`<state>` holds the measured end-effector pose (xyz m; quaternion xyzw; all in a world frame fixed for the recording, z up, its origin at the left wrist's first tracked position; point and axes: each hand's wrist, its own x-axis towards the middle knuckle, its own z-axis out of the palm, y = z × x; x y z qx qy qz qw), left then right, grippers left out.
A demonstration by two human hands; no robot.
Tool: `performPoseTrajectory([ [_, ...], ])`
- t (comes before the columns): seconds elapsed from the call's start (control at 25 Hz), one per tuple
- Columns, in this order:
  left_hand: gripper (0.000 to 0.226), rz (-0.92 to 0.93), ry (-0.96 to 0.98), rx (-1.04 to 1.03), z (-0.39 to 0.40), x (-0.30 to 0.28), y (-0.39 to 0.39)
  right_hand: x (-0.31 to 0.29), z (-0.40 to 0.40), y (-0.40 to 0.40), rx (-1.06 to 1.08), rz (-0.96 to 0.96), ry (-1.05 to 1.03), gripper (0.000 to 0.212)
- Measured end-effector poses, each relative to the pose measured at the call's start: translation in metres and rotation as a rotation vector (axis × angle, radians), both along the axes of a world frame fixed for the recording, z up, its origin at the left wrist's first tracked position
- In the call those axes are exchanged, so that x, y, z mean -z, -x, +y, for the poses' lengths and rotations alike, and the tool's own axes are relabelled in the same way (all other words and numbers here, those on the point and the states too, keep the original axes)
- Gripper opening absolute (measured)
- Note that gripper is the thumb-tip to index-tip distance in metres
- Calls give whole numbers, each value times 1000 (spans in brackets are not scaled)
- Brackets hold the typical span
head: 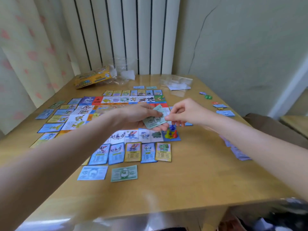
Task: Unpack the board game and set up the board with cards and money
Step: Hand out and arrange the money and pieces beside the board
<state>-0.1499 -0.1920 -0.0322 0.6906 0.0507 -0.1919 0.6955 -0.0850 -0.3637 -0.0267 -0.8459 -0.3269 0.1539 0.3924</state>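
- Hovering above the middle of the game board (116, 104), both hands are held close together over the wooden counter (200, 172).
- The left hand (141, 116) is turned palm up, fingers loosely curled, and a small stack of green money notes (154, 121) is cradled in it, with the thumb laid across the top.
- The right hand (181, 112) is closed in a pinch, thumb and forefinger meeting on the edge of the top note; the other fingers are curled under.
- Coloured player pawns (171, 132) are seen on the blue corner square, just below the hands.
- A row of property cards (131, 152) is laid along the near edge of the board, and more rows are set along the left and far edges.
- Two single notes, a blue one (92, 172) and a green one (124, 173), are placed flat nearer the person.
- The yellow game box (92, 79) and clear plastic wrapping (176, 82) are left at the far side.
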Motion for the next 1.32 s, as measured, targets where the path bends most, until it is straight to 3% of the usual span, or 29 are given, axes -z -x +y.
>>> performPoseTrajectory([
  [0.32, 15, -163, -50, -77, -62, -5, -60, -6, -47, -42, 213, 14, -164, 21],
  [0.52, 23, -179, -149, -9, -97, -1, -89, -4, -73, -68, 241, -8, -166, 19],
  [0.68, 31, -219, -227, 46, -124, 14, -112, 7, -92, -85, 195, -218, -75, 31],
  [0.8, 30, -221, -225, 8, -143, 16, -123, 21, -103, -93, 228, -382, -20, 28],
  [0.96, 23, -154, -61, -89, -160, 18, -143, 24, -128, -116, 412, -109, -229, 21],
  [1.08, 10, -201, -386, -151, -161, 26, -158, 31, -160, -135, 603, 111, -149, 22],
  [1.16, 10, -244, -591, -77, -162, 34, -162, 40, -172, -139, 638, 178, -18, 23],
  [1.24, 12, -251, -743, 103, -170, 34, -156, 45, -174, -141, 655, 118, 119, 22],
  [1.32, 32, -257, -945, 304, -180, 27, -148, 43, -171, -141, 636, -21, 258, 21],
])
